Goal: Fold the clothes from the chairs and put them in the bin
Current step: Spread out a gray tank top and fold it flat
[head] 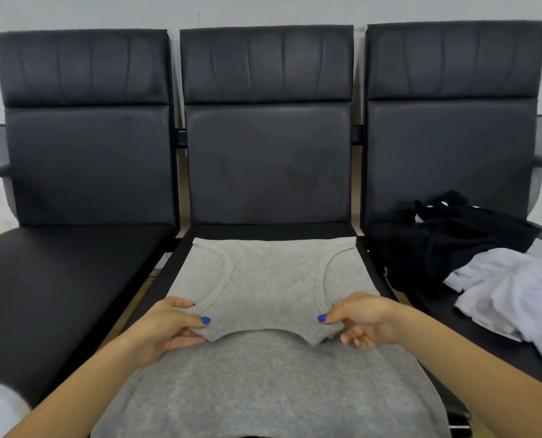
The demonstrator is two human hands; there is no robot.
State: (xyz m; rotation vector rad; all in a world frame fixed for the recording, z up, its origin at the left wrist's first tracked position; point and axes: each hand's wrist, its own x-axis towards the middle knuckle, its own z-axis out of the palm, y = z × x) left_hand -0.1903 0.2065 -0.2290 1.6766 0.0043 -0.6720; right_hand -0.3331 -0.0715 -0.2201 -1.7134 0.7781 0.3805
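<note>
A grey sleeveless top [272,279] lies spread on the seat of the middle chair [266,169], its upper part folded over toward me so the shoulder straps sit near the middle. My left hand [171,324] pinches the left strap between thumb and fingers. My right hand [358,317] pinches the right strap the same way. The lower part of the top hangs over the seat's front edge. The bin is not in view.
A black garment [446,241] and a white garment [510,292] lie in a loose pile on the right chair's seat. The left chair [73,248] has a bare black seat. A pale wall stands behind the chairs. Something white shows at the bottom left corner.
</note>
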